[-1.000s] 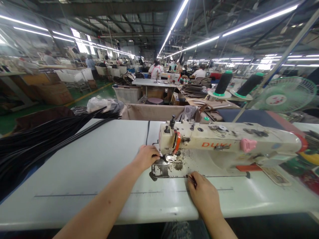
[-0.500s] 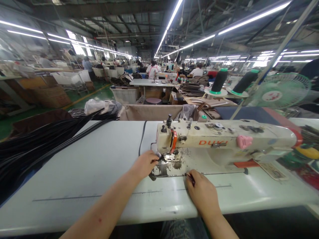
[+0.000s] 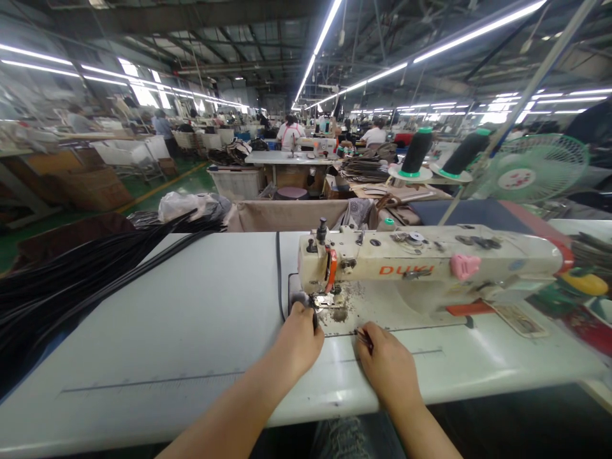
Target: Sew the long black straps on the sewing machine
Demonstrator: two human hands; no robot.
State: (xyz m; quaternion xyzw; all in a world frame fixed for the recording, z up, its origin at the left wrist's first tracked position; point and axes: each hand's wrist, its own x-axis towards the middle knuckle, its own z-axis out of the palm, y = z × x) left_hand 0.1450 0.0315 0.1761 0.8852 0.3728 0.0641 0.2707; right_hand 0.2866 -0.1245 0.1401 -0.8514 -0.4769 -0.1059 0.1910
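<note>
A sewing machine [image 3: 415,258] with an orange-red guard by its needle stands on the pale table. In front of its presser foot, my left hand [image 3: 301,335] is closed on a narrow black strap [image 3: 278,271]. The strap runs from the table's far edge down to that hand, and its end under the fingers is hidden. My right hand [image 3: 388,360] rests at the front edge of the machine bed, fingers curled round a small, thin, dark object with a metallic glint, mostly covered by the fingers. Its kind does not show.
A heap of long black straps [image 3: 95,268] lies over the table's left side. Behind the machine are a fabric-lined bin [image 3: 291,217], two black thread cones [image 3: 417,153] and a green fan [image 3: 530,172]. Other people sit at tables farther back.
My left hand has moved right and toward me, from beside the needle plate to in front of it. The strap now lies straighter. My right hand has stayed nearly in place.
</note>
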